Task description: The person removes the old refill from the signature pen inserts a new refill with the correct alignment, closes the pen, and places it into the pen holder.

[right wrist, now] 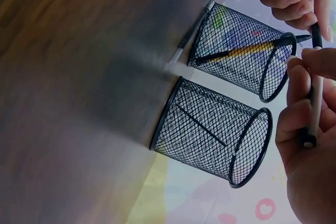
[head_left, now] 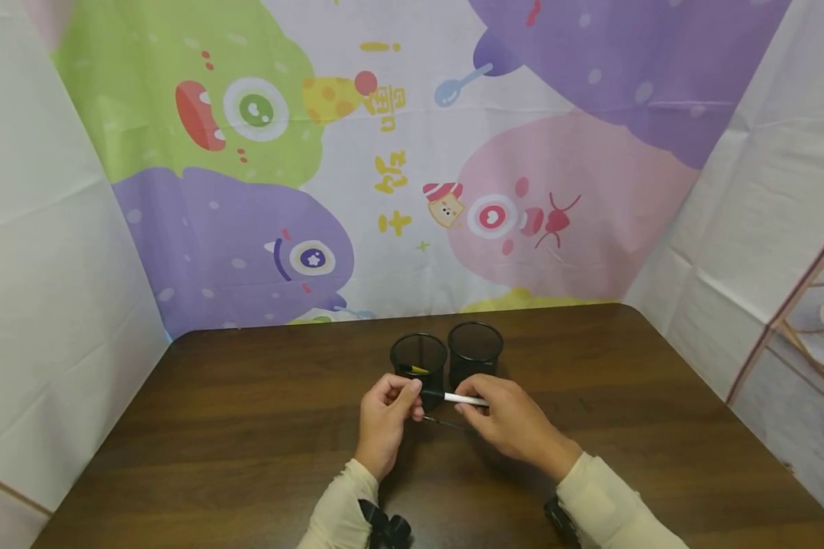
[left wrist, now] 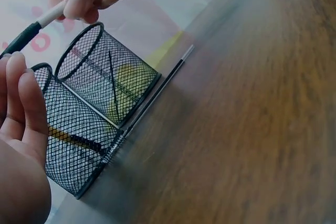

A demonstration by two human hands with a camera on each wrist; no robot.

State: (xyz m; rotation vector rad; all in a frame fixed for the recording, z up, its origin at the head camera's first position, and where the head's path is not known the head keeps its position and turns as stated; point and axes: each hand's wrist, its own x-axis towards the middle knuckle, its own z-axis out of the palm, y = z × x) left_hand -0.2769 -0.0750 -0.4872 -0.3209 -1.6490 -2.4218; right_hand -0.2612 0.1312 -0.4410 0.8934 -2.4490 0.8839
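A marker [head_left: 463,399] with a white barrel and a dark cap is held level between my two hands, in front of two black mesh pen cups. My left hand [head_left: 382,419] pinches its dark capped end between thumb and fingers. The white barrel is gripped by my right hand [head_left: 515,418], whose fingers curl round it in the right wrist view. Inside the left mesh cup [left wrist: 79,163] leans a yellow-and-black pen [right wrist: 252,49]. The right mesh cup [right wrist: 205,129] stands beside it.
A thin dark pen [left wrist: 163,87] with a pale end lies on the brown wooden table [head_left: 281,435], along the base of the cups. Behind the table hangs a cloth [head_left: 398,282] printed with cartoon monsters, and pale cloth sides [head_left: 714,252] flank it.
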